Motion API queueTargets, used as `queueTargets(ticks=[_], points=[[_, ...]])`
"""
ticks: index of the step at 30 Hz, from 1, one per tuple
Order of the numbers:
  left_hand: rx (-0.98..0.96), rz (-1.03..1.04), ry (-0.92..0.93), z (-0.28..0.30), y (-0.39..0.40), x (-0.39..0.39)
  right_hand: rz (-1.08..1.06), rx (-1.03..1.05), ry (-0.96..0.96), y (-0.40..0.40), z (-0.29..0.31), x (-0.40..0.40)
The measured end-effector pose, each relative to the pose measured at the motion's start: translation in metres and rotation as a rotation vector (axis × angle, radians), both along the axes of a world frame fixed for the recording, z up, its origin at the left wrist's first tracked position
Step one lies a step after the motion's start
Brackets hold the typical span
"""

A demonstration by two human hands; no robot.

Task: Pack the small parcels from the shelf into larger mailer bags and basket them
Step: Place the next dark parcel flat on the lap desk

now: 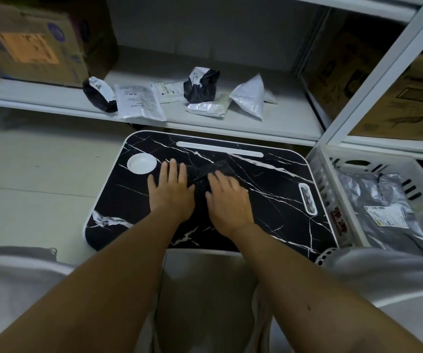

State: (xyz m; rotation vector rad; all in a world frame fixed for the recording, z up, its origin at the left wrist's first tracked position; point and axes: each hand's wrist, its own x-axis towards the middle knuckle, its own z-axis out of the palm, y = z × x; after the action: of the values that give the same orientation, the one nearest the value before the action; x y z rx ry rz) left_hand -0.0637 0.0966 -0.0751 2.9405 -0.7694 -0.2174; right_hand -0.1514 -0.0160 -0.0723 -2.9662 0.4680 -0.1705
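A black mailer bag (pixel 206 174) lies crumpled on the black marble-patterned lap table (pixel 269 189). My left hand (pixel 171 191) lies flat with its fingers spread on the bag's left part. My right hand (pixel 227 200) presses on the bag's right part with bent fingers. Several small parcels lie on the white shelf (pixel 276 118) behind the table: a black-and-white roll (pixel 98 94), a flat white parcel (pixel 139 101), a small flat white parcel (pixel 169 91), a black bundle (pixel 200 85), a silver packet (pixel 209 108) and a white pouch (pixel 251 98). A white basket (pixel 337 174) at right holds a grey mailer (pixel 381 207).
Cardboard boxes stand on the shelf at the left (pixel 32 42) and on the right rack (pixel 396 98). A round white cup recess (pixel 141 163) and slots are set into the table top. Grey floor lies to the left of the table. My knees frame the bottom of the view.
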Motion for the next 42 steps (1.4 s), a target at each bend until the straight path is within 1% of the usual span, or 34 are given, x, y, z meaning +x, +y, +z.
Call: queueTargets(ticks=[3, 6, 11, 15, 17, 19, 21, 22, 24, 25, 27, 28, 29, 31, 32, 34, 38, 40, 42], points=[[0.032, -0.047, -0.041, -0.016, 0.000, -0.008, 0.145, 0.003, 0.149, 0.004, -0.018, 0.002], [0.075, -0.077, -0.056, -0.032, 0.009, -0.010, 0.179, -0.034, 0.232, 0.001, -0.035, 0.000], [0.109, -0.103, -0.051, -0.046, 0.010, -0.009, 0.204, -0.087, 0.277, -0.003, -0.044, 0.002], [0.104, -0.068, 0.034, -0.049, 0.007, -0.006, 0.188, -0.110, 0.288, -0.002, -0.048, 0.005], [0.104, -0.058, 0.048, -0.048, 0.007, -0.005, 0.184, -0.115, 0.296, -0.002, -0.047, 0.006], [0.103, -0.044, 0.045, -0.047, 0.006, -0.005, 0.175, -0.116, 0.258, -0.002, -0.046, 0.007], [0.083, -0.010, 0.016, -0.043, 0.001, -0.006, 0.150, -0.128, 0.141, -0.001, -0.040, 0.011], [0.057, 0.014, -0.014, -0.040, -0.002, -0.006, 0.143, -0.127, 0.093, -0.002, -0.036, 0.016], [-0.023, 0.037, -0.093, -0.036, -0.010, -0.003, 0.149, -0.106, 0.076, -0.006, -0.027, 0.029], [-0.060, 0.012, -0.127, -0.035, -0.014, -0.001, 0.158, -0.110, 0.063, -0.007, -0.025, 0.035], [-0.116, -0.123, -0.161, -0.039, -0.022, 0.002, 0.173, -0.128, 0.024, -0.012, -0.023, 0.042], [-0.147, -0.172, -0.128, -0.042, -0.024, 0.002, 0.177, -0.105, 0.048, -0.015, -0.025, 0.044], [-0.173, -0.178, -0.070, -0.044, -0.023, 0.003, 0.173, -0.059, 0.097, -0.017, -0.028, 0.045], [-0.170, -0.126, 0.029, -0.048, -0.019, 0.005, 0.142, 0.015, 0.199, -0.023, -0.036, 0.043], [-0.150, -0.098, 0.055, -0.049, -0.017, 0.006, 0.132, 0.010, 0.225, -0.024, -0.037, 0.042], [-0.109, -0.064, 0.082, -0.050, -0.015, 0.008, 0.119, 0.000, 0.244, -0.025, -0.037, 0.042], [-0.063, -0.024, 0.120, -0.046, -0.015, 0.009, 0.056, 0.051, 0.272, -0.023, -0.034, 0.047], [-0.048, -0.011, 0.145, -0.043, -0.017, 0.009, 0.034, 0.037, 0.295, -0.025, -0.034, 0.052], [-0.109, 0.025, 0.135, -0.040, -0.020, 0.014, 0.021, 0.043, 0.305, -0.026, -0.032, 0.057]])
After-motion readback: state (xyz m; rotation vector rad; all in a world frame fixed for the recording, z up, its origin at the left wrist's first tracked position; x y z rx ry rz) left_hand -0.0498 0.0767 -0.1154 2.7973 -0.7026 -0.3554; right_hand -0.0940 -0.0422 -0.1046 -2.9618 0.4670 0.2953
